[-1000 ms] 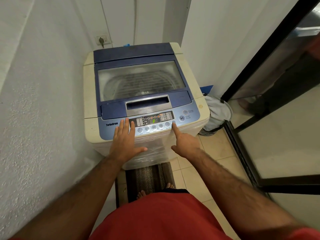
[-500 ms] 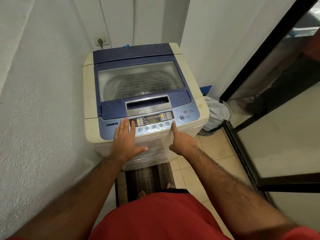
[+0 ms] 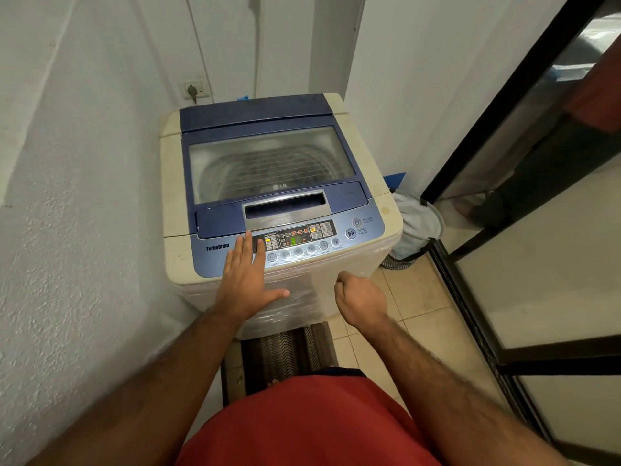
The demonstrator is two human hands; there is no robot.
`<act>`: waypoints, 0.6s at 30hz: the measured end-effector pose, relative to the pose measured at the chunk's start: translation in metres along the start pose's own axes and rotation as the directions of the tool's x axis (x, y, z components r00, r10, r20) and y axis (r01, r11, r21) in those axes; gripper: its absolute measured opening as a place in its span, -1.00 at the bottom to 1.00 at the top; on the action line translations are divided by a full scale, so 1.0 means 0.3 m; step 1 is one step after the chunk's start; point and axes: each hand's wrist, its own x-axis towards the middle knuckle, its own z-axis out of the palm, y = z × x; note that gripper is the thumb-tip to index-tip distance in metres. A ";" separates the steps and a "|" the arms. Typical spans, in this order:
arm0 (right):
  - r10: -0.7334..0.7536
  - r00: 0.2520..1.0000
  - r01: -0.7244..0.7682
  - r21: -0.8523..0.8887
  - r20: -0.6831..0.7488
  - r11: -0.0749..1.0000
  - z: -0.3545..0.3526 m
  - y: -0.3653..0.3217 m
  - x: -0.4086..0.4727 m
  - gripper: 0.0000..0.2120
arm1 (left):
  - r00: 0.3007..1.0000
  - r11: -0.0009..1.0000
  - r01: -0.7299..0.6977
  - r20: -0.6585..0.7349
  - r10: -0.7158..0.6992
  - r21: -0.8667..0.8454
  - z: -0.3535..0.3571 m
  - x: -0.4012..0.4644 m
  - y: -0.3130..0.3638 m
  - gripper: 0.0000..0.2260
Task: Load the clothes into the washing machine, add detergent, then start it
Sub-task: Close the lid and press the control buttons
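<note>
Flat and spread, the left hand rests on the blue-topped cream washing machine (lid down); at three o'clock, the right hand hangs clenched, empty.

Cream-bodied top-loading washing machine with blue top, set in a corner, glass lid shut, steel drum visible beneath, control panel display lit green

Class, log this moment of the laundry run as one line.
lid: closed | control panel: lit | left hand: flat on panel | right hand: fisted, off panel
</note>
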 end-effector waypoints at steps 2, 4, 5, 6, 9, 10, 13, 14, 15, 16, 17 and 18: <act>0.033 0.999 -0.033 0.017 -0.007 0.999 -0.014 0.013 0.026 -0.65 | 1.000 1.000 -0.006 -0.007 0.006 0.001 -0.002 0.006 0.005 0.10; 0.037 0.999 -0.037 -0.017 -0.018 0.999 -0.030 0.029 0.056 -0.59 | 1.000 1.000 -0.008 -0.008 0.008 0.000 -0.010 0.015 0.007 0.10; 0.034 0.999 -0.035 -0.047 -0.015 0.998 -0.038 0.038 0.069 -0.57 | 1.000 1.000 -0.009 -0.009 0.009 -0.002 -0.012 0.018 0.008 0.11; 0.036 0.999 -0.036 -0.073 -0.012 0.997 -0.048 0.046 0.082 -0.52 | 1.000 1.000 -0.011 -0.012 0.011 -0.008 -0.015 0.023 0.009 0.11; 0.034 0.999 -0.034 -0.108 -0.006 0.994 -0.078 0.071 0.113 -0.31 | 1.000 1.000 -0.017 -0.019 0.017 -0.019 -0.018 0.040 0.016 0.12; 0.025 1.000 -0.024 -0.128 0.006 0.992 -0.086 0.078 0.122 -0.25 | 1.000 1.000 -0.016 -0.024 0.015 -0.018 -0.018 0.044 0.017 0.11; 0.001 0.997 0.013 -0.191 0.073 0.981 -0.105 0.089 0.149 -0.14 | 1.000 1.000 -0.006 -0.028 0.005 -0.024 -0.017 0.057 0.015 0.12; -0.004 0.995 0.024 -0.209 0.096 0.978 -0.110 0.091 0.159 -0.12 | 1.000 1.000 0.000 -0.026 0.000 -0.027 -0.017 0.061 0.012 0.12; -0.008 0.993 0.034 -0.227 0.115 0.973 -0.113 0.092 0.167 -0.10 | 1.000 1.000 0.006 -0.025 -0.006 -0.027 -0.018 0.065 0.008 0.12; -0.012 0.991 0.045 -0.248 0.132 0.968 -0.115 0.093 0.175 -0.07 | 1.000 1.000 0.011 -0.027 -0.012 -0.025 -0.018 0.071 0.003 0.12; -0.015 0.989 0.055 -0.269 0.147 0.962 -0.116 0.095 0.181 -0.05 | 0.999 1.000 0.015 -0.029 -0.016 -0.023 -0.019 0.077 -0.001 0.12; -0.017 0.987 0.062 -0.284 0.158 0.957 -0.116 0.097 0.185 -0.03 | 0.999 1.000 0.019 -0.028 -0.019 -0.022 -0.021 0.084 -0.004 0.12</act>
